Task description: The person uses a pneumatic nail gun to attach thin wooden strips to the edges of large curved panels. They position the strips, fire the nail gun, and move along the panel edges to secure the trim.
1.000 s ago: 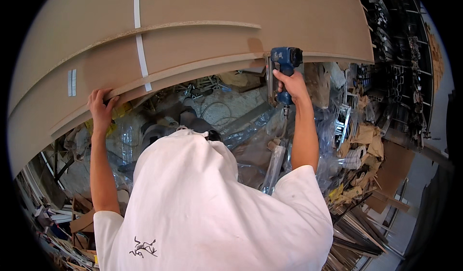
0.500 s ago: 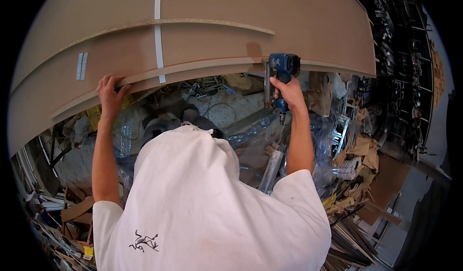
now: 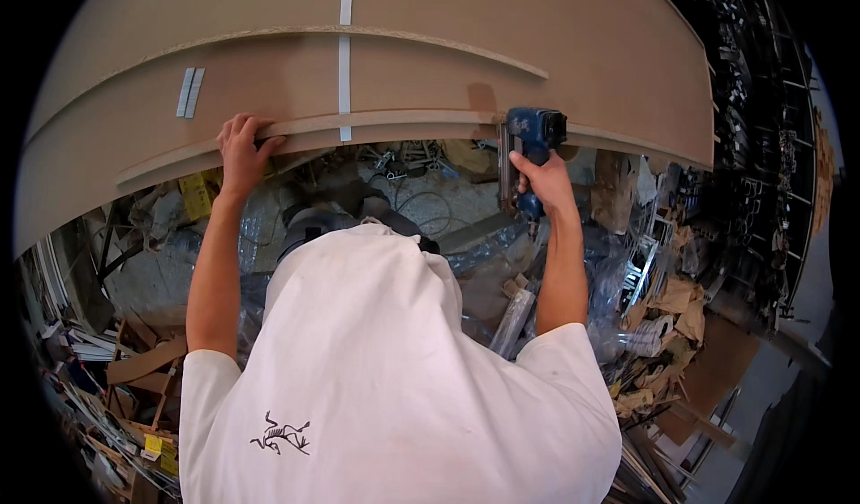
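Observation:
My right hand (image 3: 545,180) is wrapped round the grip of a blue nail gun (image 3: 537,128). The gun's nose rests at a narrow wooden strip (image 3: 403,120), which lies along the near edge of a large brown board (image 3: 618,65). Further left, my left hand (image 3: 242,150) clasps that strip and the board edge, fingers on top and thumb on the near side. A white band (image 3: 345,74) crosses the board between my hands. Two short pale staple or nail sticks (image 3: 190,92) lie beyond my left hand.
A second long strip (image 3: 430,40) lies further back on the board. Below the edge, clear plastic sheeting (image 3: 484,253), cardboard scraps (image 3: 676,311) and offcuts (image 3: 148,361) litter the floor. Dark racks of metal parts (image 3: 752,146) stand at the right.
The view has shifted, so the board and my left hand appear further right. The nail gun has shifted slightly left along the strip. Both hands keep their hold.

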Demonstrator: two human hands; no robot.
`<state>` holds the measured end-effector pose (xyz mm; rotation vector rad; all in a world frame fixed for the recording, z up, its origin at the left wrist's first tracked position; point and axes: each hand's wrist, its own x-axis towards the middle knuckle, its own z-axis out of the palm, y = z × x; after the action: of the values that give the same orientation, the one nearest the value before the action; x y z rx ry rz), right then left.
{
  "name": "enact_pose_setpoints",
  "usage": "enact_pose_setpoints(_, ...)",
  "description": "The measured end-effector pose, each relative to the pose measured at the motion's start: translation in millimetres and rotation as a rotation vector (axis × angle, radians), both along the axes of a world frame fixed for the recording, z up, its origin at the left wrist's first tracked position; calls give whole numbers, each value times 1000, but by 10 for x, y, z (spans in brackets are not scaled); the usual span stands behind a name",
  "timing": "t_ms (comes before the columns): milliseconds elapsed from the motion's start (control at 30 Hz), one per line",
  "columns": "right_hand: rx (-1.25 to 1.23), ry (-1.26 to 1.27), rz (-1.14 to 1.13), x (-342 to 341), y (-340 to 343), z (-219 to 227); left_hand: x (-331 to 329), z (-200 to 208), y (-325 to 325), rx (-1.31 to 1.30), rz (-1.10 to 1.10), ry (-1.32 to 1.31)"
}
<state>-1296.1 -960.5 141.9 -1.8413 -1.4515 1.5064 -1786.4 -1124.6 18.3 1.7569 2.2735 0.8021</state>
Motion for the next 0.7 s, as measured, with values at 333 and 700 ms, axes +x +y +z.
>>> enact_pose_setpoints(333, -48, 81, -4, -260, -139, -27, 34, 31, -8, 23, -4, -13)
enact_pose_setpoints(700, -78, 90, 48, -632, -311, -90, 21, -41, -14, 49, 2, -52)
